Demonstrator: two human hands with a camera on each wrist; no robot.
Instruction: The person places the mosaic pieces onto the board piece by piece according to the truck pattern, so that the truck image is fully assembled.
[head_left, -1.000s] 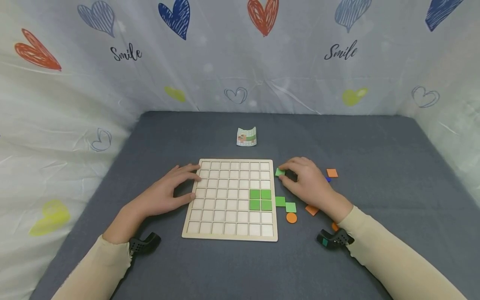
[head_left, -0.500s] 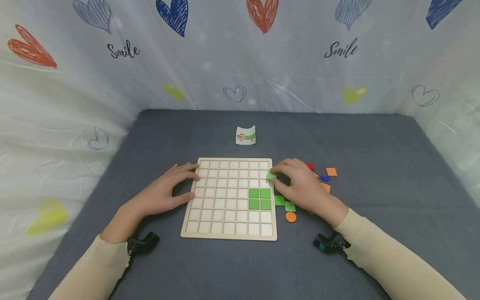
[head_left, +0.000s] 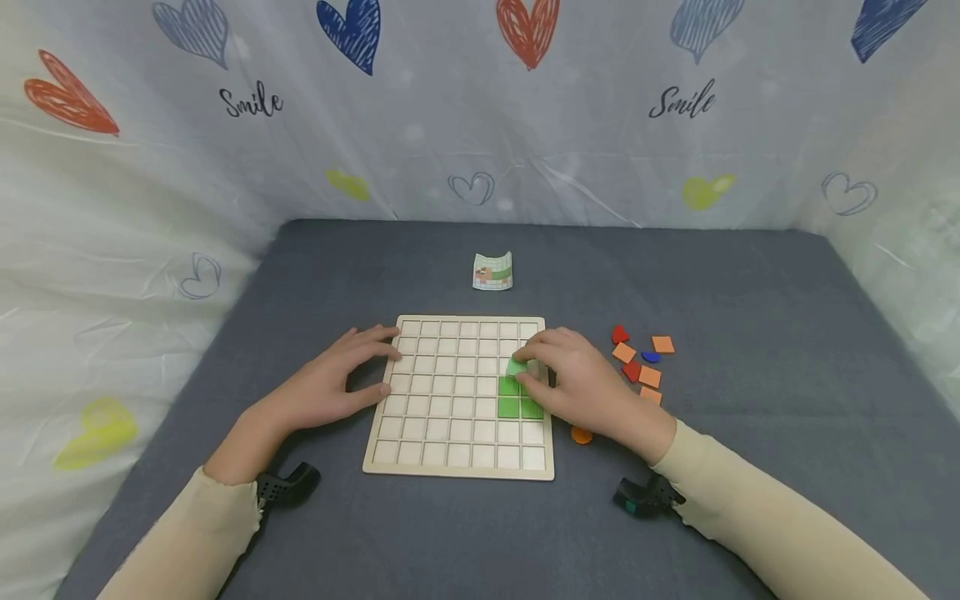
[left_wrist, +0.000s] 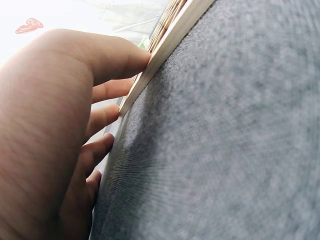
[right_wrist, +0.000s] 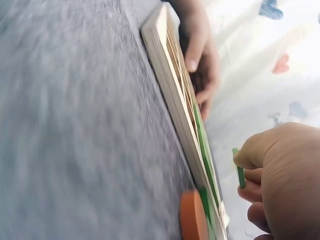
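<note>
A wooden grid board (head_left: 459,476) lies on the dark cloth, with several green square tiles (head_left: 508,407) set in cells at its right side. My right hand (head_left: 576,379) pinches another green square tile (head_left: 515,367) between thumb and fingers over the board, just beyond the set ones. In the right wrist view this green tile (right_wrist: 239,168) is tilted on edge, above the board surface. My left hand (head_left: 330,379) rests at the board's left edge, fingers spread. The left wrist view shows its thumb and fingertips touching the board's side (left_wrist: 165,50).
A small printed picture card (head_left: 492,272) stands beyond the board. Right of the board lie loose orange squares (head_left: 663,344), red pieces (head_left: 619,334) and a blue piece (head_left: 651,357). An orange disc (head_left: 581,435) sits by the board's right edge, partly under my right hand.
My right hand has carried the pinched green tile leftward from beside the board to over its cells, uncovering loose pieces on the right. My left hand has stayed at the board's edge.
</note>
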